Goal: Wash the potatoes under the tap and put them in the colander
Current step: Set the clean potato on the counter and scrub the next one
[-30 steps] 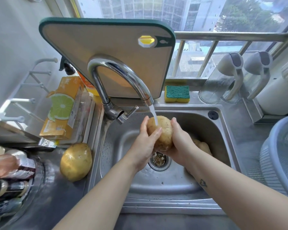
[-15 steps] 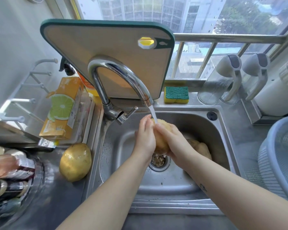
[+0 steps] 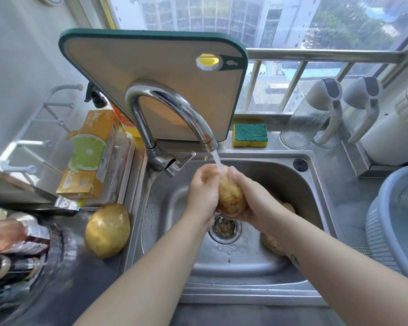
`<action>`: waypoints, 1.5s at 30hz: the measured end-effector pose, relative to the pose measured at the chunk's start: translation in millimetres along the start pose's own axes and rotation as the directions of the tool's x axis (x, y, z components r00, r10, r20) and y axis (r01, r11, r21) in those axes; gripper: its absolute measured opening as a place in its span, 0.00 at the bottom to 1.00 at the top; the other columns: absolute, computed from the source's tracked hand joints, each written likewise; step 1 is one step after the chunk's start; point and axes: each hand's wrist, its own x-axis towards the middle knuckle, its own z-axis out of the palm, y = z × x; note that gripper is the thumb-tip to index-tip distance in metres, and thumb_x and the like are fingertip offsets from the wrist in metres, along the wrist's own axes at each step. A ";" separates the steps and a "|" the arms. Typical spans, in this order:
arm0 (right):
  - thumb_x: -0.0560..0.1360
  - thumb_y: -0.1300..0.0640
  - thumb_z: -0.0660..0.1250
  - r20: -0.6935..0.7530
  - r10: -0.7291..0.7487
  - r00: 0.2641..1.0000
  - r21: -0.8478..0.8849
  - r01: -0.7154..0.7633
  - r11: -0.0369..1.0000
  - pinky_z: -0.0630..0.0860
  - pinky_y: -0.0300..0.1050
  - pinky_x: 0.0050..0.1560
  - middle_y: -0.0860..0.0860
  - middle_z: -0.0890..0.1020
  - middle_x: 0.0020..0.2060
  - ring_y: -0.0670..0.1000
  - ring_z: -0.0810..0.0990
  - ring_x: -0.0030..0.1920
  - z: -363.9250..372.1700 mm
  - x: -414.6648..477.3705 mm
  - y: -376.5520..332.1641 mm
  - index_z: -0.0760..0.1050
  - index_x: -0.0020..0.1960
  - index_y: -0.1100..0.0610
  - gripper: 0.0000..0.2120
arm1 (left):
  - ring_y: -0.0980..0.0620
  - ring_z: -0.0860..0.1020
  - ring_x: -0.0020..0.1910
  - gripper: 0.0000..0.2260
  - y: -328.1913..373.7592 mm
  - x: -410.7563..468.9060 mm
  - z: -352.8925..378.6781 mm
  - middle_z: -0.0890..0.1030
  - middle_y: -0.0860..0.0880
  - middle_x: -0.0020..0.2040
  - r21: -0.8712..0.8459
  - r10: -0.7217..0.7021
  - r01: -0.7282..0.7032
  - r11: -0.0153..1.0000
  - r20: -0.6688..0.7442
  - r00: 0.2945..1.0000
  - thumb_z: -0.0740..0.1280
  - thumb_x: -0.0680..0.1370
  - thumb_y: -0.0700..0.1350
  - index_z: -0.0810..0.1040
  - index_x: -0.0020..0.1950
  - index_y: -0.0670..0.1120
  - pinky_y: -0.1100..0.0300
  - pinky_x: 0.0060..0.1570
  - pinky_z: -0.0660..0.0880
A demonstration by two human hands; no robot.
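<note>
Steel kitchen counter point(image 3: 339, 208) below a bright window point(image 3: 269, 20), spanning the frame. Sunk in its middle, a steel sink point(image 3: 245, 267). Propped upright behind it, upper centre, a green-edged board point(image 3: 151, 78). At the right edge, on the counter, a grey-blue colander point(image 3: 398, 220), well apart from both hands. Arching from centre left over the basin, a chrome tap point(image 3: 170, 102), running onto a potato point(image 3: 231, 198) at mid-frame. Left hand point(image 3: 203, 194) wrapped round that potato's left side, fingers curled over its top; right hand point(image 3: 252, 198) cupping its right side and underside, fingers curled likewise. Held above the drain point(image 3: 225, 228), clear of the basin floor. Left of the sink, on the counter, a second potato point(image 3: 107, 230), wet and shiny. Low right in the basin, partly hidden under the right forearm, more potatoes point(image 3: 272, 245). Behind the sink's far rim, right of the board, a green-and-yellow sponge point(image 3: 250, 135).
</note>
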 end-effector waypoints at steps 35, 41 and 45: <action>0.72 0.46 0.69 0.061 -0.485 0.872 -0.579 0.426 0.695 0.76 0.45 0.57 0.49 0.79 0.56 0.49 0.79 0.55 -0.1 -2.8 29.5 0.65 0.65 0.42 0.24 | 0.42 0.79 0.38 0.08 12.4 0.1 -14.3 0.80 0.41 0.44 -0.276 -0.335 0.270 0.922 -0.222 0.916 0.60 0.80 0.45 0.79 0.51 0.47 0.49 0.38 0.79; 0.81 0.44 0.56 -0.270 -0.196 0.943 -0.170 0.153 0.973 0.70 0.41 0.20 0.55 0.77 0.41 0.51 0.77 0.27 12.7 10.9 6.1 0.74 0.47 0.52 0.15 | 0.46 0.79 0.53 0.18 -2.8 -14.8 -17.8 0.76 0.47 0.58 0.050 0.049 -0.049 0.998 0.002 0.999 0.72 0.70 0.54 0.72 0.58 0.57 0.47 0.47 0.80; 0.83 0.44 0.47 -0.184 -0.156 0.970 -0.204 0.118 0.972 0.68 0.39 0.21 0.57 0.75 0.35 0.50 0.72 0.20 17.4 5.9 3.6 0.72 0.50 0.57 0.21 | 0.43 0.79 0.55 0.15 -2.6 -19.3 -21.3 0.76 0.50 0.54 0.045 0.088 -0.085 0.995 -0.071 0.994 0.73 0.69 0.49 0.73 0.51 0.58 0.41 0.53 0.78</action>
